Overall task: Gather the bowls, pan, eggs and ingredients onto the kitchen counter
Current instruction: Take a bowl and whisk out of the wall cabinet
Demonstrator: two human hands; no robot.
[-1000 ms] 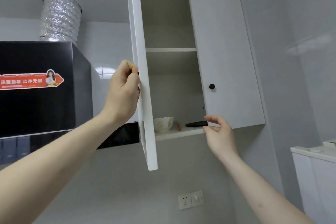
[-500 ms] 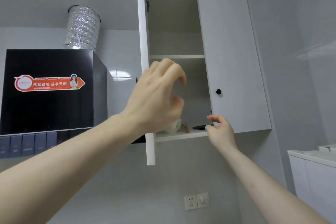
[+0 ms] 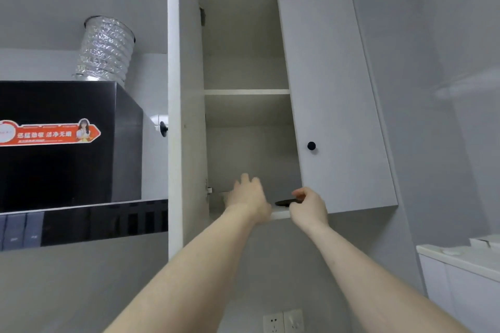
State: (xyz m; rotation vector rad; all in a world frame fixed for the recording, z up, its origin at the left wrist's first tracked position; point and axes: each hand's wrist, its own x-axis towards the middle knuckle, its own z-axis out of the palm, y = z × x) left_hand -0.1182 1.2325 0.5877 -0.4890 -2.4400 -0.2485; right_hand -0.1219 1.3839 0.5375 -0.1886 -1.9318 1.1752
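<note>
My left hand (image 3: 247, 197) reaches into the open wall cabinet, fingers spread over the left part of the bottom shelf (image 3: 280, 214). It covers the spot where the small patterned bowl stood, so the bowl is hidden. A flat black pan (image 3: 285, 202) lies on the same shelf to the right, only its dark rim showing. My right hand (image 3: 308, 207) is at the shelf's front edge with thumb and curled fingers pinching the near end of that pan.
The cabinet's left door (image 3: 176, 105) stands wide open, edge-on towards me. Its right door (image 3: 338, 105) is closed, and the upper shelf (image 3: 246, 92) looks bare. A black range hood (image 3: 59, 143) with a foil duct (image 3: 105, 51) hangs left. White counter (image 3: 460, 259) lower right.
My left hand let go of the door and moved right and forward into the bottom shelf, now covering the bowl. The door has swung further open. My right hand stays at the pan.
</note>
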